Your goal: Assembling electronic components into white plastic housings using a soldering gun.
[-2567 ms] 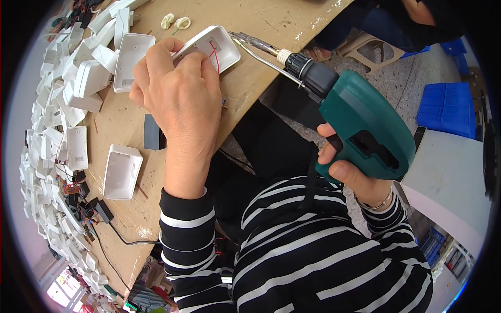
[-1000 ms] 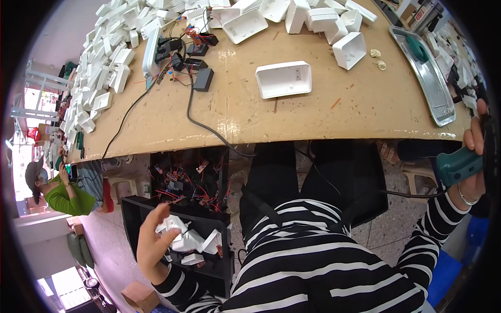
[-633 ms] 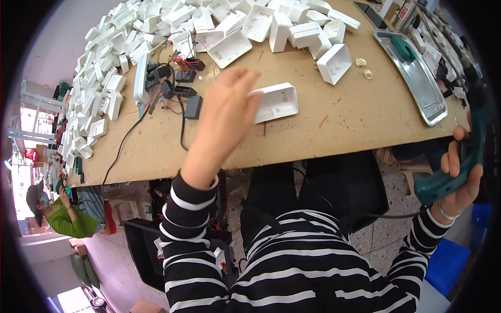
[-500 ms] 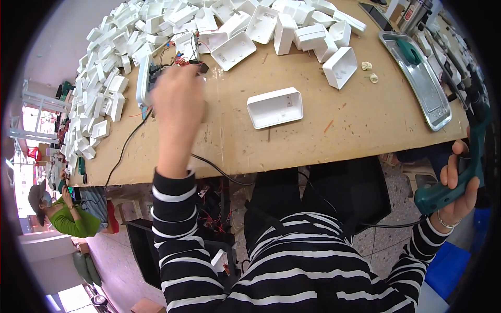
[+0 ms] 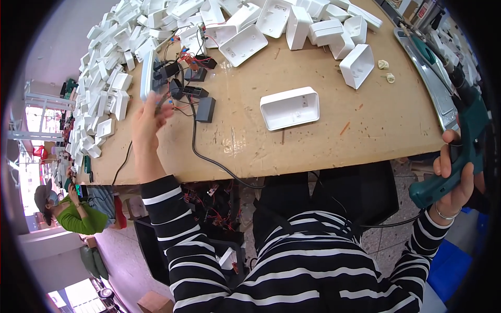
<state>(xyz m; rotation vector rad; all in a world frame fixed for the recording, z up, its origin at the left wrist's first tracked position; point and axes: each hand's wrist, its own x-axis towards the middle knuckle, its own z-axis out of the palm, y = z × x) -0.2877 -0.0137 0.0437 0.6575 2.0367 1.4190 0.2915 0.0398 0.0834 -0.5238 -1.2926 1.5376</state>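
My left hand (image 5: 148,117) reaches over the brown workbench (image 5: 323,141) toward a tangle of small black parts with coloured wires (image 5: 183,86), fingers blurred and partly spread, nothing clearly held. A white open plastic box (image 5: 290,107) lies alone in the middle of the bench, apart from both hands. My right hand (image 5: 453,177) grips the handle of a teal power screwdriver (image 5: 459,148) off the bench's right edge, bit pointing away from me.
Heaps of white plastic housings (image 5: 120,68) cover the bench's left and far side. A grey metal tray (image 5: 430,78) lies at the right. A black cable (image 5: 203,154) runs over the front edge. Another person in green (image 5: 78,214) sits lower left.
My left hand came up from the box of parts below the bench, passed over the tabletop and moved left to the wired parts. The screwdriver stayed off the right edge.
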